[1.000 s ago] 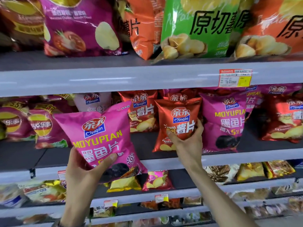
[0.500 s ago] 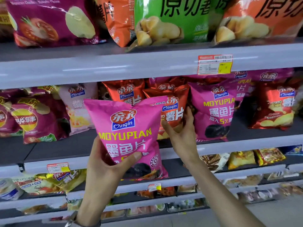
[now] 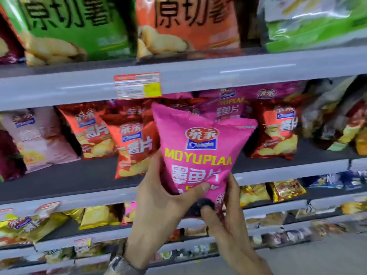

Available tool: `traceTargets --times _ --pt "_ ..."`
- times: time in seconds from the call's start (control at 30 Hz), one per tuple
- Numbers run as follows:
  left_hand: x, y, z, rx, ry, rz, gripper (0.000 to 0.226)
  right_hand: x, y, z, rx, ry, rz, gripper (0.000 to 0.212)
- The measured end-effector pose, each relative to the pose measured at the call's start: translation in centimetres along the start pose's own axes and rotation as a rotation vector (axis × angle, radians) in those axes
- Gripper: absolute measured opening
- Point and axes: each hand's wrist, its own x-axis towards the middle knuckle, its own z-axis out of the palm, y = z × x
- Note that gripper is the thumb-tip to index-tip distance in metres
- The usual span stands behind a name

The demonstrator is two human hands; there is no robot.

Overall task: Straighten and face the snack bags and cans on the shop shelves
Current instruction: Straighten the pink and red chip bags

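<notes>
Okay, so you've got both hands on the pink MOYUPIAN bag [image 3: 200, 153], gripping it low down. Your left hand [image 3: 158, 197] has the thumb laid across the front print with the fingers curled behind. Your right hand [image 3: 230, 217] wraps the bottom corner, about 5 o'clock on the bag. The bag is off the shelf, upright, label toward you, held in front of the lip of the middle shelf [image 3: 282, 171].

Honestly, that low grip looks like it's squashing the base into a cone. I'd ease off before setting it down, otherwise it probably won't stand flat and could flop forward. Let the bottom seam spread, land that on the deck first, then nudge the top back till the logo faces square out.

Just behind, at 9 o'clock from your bag, a red chip bag [image 3: 133, 147] leans out of line, so try not to bump it. The matching pink bags [image 3: 230, 108] sit further back at roughly 1 o'clock, so my guess is yours goes in front of those. Can't tell how much room is there, since your bag hides the spot.
</notes>
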Motion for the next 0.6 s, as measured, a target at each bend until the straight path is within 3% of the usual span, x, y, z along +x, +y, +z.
traceTargets --times 0.3,0.47,0.6 --pt "4.1 1.2 13.6 -0.038 -0.135 0.053 0.068 4.6 1.1 -12.7 -0.056 0.273 -0.069 0.076" --pt "7.7 0.1 16.7 -0.043 -0.112 0.055 0.051 9.6 1.5 -15.4 -0.140 0.225 -0.067 0.067" --pt "9.5 -1.0 17.5 -0.037 -0.045 0.069 0.050 12.1 2.3 -15.4 -0.189 0.095 -0.029 0.081"
